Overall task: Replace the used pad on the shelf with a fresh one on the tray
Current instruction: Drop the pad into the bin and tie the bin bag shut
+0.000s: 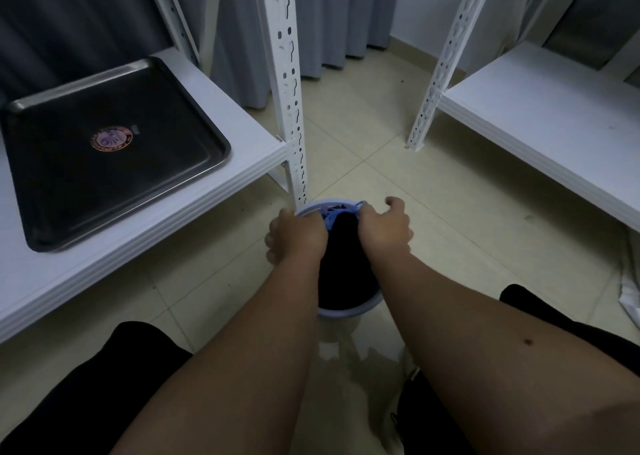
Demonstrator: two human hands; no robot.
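A black tray (145,191) with a round sticker (110,138) lies on the white shelf (207,212) at the left, with nothing else on it. Below the shelf's corner stands a pale blue bin (346,311) lined with a black bag. Both hands are at the bin's far rim. My left hand (298,236) and my right hand (384,227) pinch a crumpled blue piece (332,217), seemingly the pad, just inside the bin mouth. Most of it is hidden by my fingers. My right thumb sticks up.
A perforated white upright post (287,91) rises just behind the bin. A second white shelf (536,125) stands at the right with its own post (433,84). Grey curtains hang behind. My knees in black flank the bin on the tiled floor.
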